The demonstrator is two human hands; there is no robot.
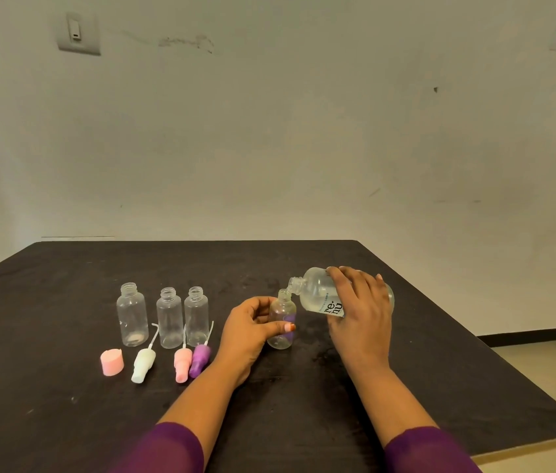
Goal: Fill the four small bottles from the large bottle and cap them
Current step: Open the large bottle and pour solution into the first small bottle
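Note:
My right hand (360, 308) grips the large clear bottle (317, 295), tipped to the left with its open neck at the mouth of a small clear bottle (281, 322). My left hand (252, 326) holds that small bottle upright on the dark table (406, 387). Three more small clear bottles stand open in a row to the left: one (132, 314), a second (169, 317), a third (196, 315). In front of them lie a pink cap (112, 361), a white spray top (143, 365), a pink spray top (182, 363) and a purple spray top (199, 360).
The table's right edge runs diagonally toward the near right corner, with pale floor (543, 387) beyond. A plain wall rises behind the table's far edge, with a switch plate (78, 34) at upper left.

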